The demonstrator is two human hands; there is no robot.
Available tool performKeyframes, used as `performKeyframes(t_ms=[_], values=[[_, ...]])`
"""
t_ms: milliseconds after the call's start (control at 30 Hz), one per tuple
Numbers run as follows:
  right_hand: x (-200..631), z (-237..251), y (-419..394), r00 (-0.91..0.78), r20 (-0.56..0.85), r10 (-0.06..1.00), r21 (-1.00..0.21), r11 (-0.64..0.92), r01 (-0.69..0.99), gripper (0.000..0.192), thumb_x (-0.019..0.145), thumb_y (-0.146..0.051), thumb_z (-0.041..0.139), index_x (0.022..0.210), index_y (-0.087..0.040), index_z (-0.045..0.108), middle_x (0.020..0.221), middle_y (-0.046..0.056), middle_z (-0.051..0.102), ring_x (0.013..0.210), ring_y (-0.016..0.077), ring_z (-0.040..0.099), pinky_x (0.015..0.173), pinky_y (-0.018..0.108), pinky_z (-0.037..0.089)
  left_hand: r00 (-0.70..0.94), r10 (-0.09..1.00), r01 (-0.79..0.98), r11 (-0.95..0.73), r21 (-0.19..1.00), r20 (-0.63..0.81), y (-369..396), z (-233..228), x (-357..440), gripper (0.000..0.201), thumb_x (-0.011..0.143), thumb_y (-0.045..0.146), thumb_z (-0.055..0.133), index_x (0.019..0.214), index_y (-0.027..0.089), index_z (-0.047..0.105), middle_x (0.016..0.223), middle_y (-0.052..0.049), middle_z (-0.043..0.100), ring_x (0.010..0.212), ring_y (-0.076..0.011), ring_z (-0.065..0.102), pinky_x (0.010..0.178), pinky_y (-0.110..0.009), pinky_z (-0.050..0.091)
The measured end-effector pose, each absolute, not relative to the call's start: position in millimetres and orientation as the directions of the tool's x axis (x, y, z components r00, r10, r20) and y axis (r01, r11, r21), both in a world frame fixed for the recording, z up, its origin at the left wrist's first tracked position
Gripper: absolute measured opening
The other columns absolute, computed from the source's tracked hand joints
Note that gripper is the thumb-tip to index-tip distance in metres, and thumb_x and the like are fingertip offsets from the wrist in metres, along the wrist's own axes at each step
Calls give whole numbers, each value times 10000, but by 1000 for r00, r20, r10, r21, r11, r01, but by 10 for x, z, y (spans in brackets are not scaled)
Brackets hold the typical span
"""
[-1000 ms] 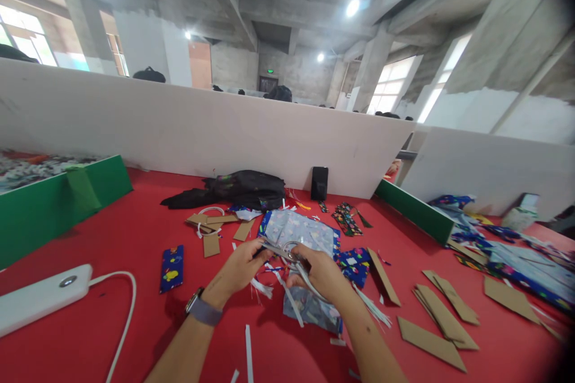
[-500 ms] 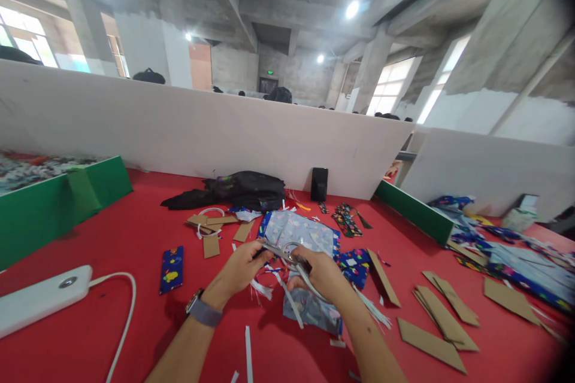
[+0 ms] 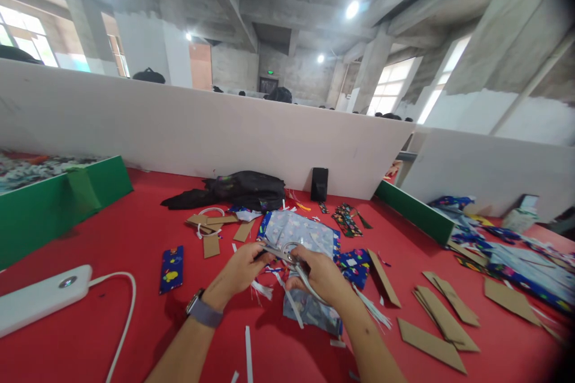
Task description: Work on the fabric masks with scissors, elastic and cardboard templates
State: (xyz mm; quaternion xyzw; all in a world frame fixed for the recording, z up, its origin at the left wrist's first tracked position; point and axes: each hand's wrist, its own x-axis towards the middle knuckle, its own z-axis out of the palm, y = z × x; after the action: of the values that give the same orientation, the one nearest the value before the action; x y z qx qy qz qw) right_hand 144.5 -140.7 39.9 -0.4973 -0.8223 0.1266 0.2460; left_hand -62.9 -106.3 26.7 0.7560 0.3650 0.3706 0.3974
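My right hand (image 3: 318, 274) grips a pair of metal scissors (image 3: 282, 251) by the handles, with the blades pointing left. My left hand (image 3: 241, 267) pinches a small dark scrap (image 3: 260, 255) at the blade tips. Both hands hover just above the red table (image 3: 135, 239). Under them lies a light blue patterned fabric sheet (image 3: 299, 228). White paper strips (image 3: 263, 288) lie below my hands, and more trail by my right wrist. A watch (image 3: 204, 311) is on my left wrist.
A white power bank (image 3: 42, 296) with a cable (image 3: 129, 305) lies at the front left, beside a green box (image 3: 54, 197). Behind my hands are black cloth (image 3: 245, 188) and an upright phone (image 3: 319, 184). Cardboard pieces (image 3: 438, 311) and a fabric pile (image 3: 516, 263) lie to the right.
Both hands have sunk very slightly toward the table with the scissors. Their grips look the same.
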Motion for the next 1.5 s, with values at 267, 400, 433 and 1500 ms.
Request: performKeyframes(t_ms=[267,400,433,1500], values=[[1433,415,-1425,-397,276,875,-459,483,746,356,716,-531,607,861,-218,518,592,-49,478,522,110,412,486,200,230,493,819,202,-436,877,293,-1068,243,-613,246,832,311,468,879,159,656,888,-56,690,830,-184,603,754,-257,440],[1441,408,-1412,-400,267,877,-478,481,734,376,706,-535,617,879,-212,528,586,-51,475,525,110,417,486,197,232,494,811,168,-443,881,314,-1077,255,-614,236,830,315,477,842,160,655,889,-47,689,816,-174,598,745,-251,440],[1444,406,-1412,-403,263,877,-485,481,730,381,703,-536,620,879,-211,531,585,-51,475,527,110,417,486,196,234,496,809,160,-443,882,316,-1077,256,-613,235,830,316,477,834,160,653,890,-46,689,817,-172,597,746,-250,440],[1465,356,-1379,-359,261,896,-483,443,755,393,661,-522,656,885,-209,579,572,-39,506,519,119,431,495,206,265,455,857,236,-378,895,242,-1062,254,-610,283,795,384,504,787,161,678,770,-42,679,743,-178,587,706,-252,430]])
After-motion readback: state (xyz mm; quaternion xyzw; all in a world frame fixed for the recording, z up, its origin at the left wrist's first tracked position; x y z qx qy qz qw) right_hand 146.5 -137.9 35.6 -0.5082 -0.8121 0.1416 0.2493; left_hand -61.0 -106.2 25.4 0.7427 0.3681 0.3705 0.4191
